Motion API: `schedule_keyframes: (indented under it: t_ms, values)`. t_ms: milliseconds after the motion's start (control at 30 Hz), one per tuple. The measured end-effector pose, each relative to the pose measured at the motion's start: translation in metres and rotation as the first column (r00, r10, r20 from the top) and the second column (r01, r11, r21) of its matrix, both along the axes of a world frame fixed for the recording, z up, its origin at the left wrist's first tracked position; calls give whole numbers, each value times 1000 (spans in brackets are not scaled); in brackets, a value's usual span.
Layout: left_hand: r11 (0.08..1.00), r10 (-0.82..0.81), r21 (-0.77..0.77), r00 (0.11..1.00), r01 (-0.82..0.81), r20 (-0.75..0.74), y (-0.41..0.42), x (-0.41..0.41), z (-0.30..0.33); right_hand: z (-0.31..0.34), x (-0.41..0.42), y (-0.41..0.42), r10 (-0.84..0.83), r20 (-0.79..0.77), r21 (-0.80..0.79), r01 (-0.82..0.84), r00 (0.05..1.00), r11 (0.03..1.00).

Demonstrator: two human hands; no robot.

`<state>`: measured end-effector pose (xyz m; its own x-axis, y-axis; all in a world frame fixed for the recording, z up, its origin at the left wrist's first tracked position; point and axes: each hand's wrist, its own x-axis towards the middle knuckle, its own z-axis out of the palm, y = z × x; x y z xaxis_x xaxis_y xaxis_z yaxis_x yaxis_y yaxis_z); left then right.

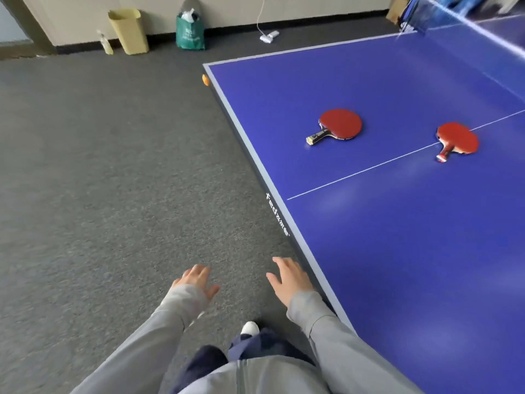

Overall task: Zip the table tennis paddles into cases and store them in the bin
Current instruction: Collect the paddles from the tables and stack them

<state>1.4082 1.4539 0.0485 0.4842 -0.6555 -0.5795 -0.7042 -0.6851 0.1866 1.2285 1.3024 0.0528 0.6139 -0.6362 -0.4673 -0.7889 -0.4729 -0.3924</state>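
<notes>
Now my left hand (pixel 196 281) and right hand (pixel 289 278) reach forward palms down, fingers loose, grasping nothing; two red rubber paddles (pixel 340 124) (pixel 457 138) lie at two o'clock on the blue table (pixel 397 237).

Both hands, the left hand (pixel 196 281) and the right hand (pixel 289 278), hang with fingers spread over bare carpet (pixel 113 180), just off the table's edge (pixel 279 214). The blue tabletop (pixel 397 251) lies bare between that edge and the two paddles, one (pixel 338 125) nearer the edge, the other (pixel 457 139) on the white line. The net (pixel 466 21) stands well beyond them.
</notes>
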Motion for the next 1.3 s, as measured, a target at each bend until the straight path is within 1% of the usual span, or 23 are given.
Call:
schedule_keyframes:
  t_ms: [67,133,233,333,433,533,667,767,933,1067,1200,1300]
  values:
    - [999,-39,-34,999,38,-8,-39,14,7,4,4,-24,-75,26,-23,76,997,997]
    - [996,-70,-62,997,69,-21,-74,23,13,6,3,-43,-164,29,-10,164,986,986]
    - [989,-125,-92,990,119,-58,-121,34,18,3,0,-63,-273,3,12,273,962,962]
    - [977,-192,-108,976,181,-102,-172,51,20,-2,3,-84,-396,-16,34,397,918,917]
    - [958,-264,-152,953,242,-150,-220,72,19,-5,8,-102,-546,-20,66,546,838,835]
    - [933,-340,-185,922,307,-185,-271,94,20,-4,15,-117,-695,-7,72,693,719,717]
    - [913,-394,-199,896,357,-203,-337,110,18,-2,16,-134,-822,-7,49,821,569,568]
    - [912,-387,-233,897,338,-211,-376,111,20,-2,12,-144,-902,24,68,900,430,431]
    - [912,-349,-299,912,279,-215,-438,107,17,-5,-5,-180,-959,82,82,958,270,276]
    - [914,-276,-351,946,203,-170,-481,103,6,-9,-24,-236,-961,155,79,967,229,243]
    - [934,-163,-350,958,73,-236,-514,97,-12,-11,-50,-305,-955,210,68,971,210,228]
    - [938,-118,-345,961,25,-250,-538,85,-26,-13,-72,-358,-950,248,58,976,190,210]
